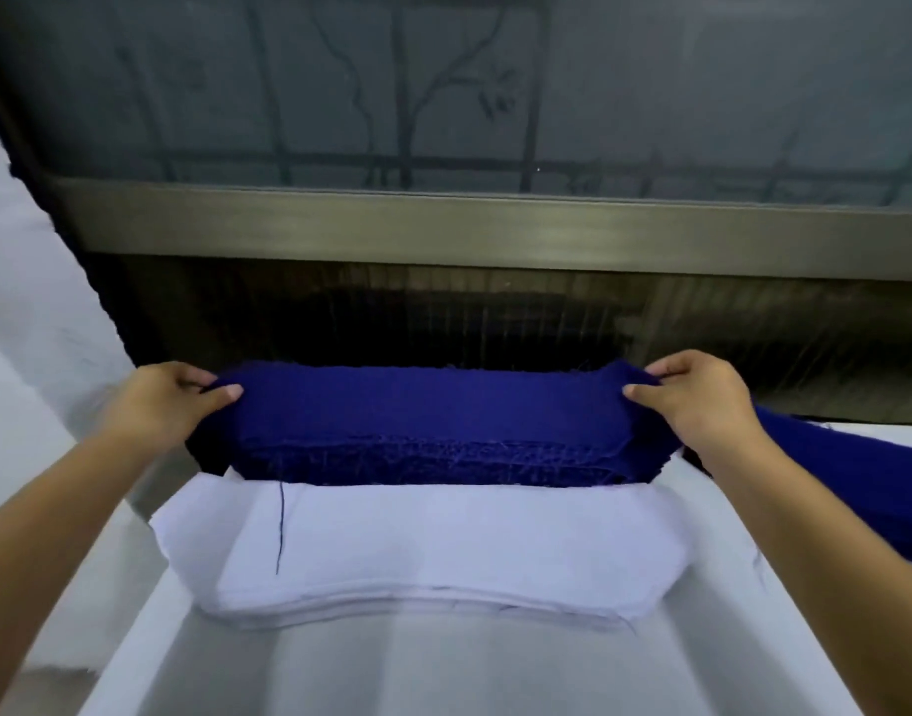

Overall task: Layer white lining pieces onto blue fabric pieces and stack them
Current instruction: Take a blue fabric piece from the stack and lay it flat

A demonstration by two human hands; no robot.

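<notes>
A thick stack of dark blue fabric pieces [428, 426] lies across the far side of the white table. My left hand [169, 400] pinches its left end between thumb and fingers. At the other end, my right hand [696, 395] pinches the fabric the same way. In front of the blue stack lies a stack of white lining pieces [433, 555], curved in outline, with a loose dark thread [280, 529] trailing over it.
More blue fabric [856, 488] lies at the right, past my right forearm. The white table [443, 674] extends toward me. A dark window frame [495, 230] and frosted glass stand right behind the table's far edge. A white wall [25, 281] is at the left.
</notes>
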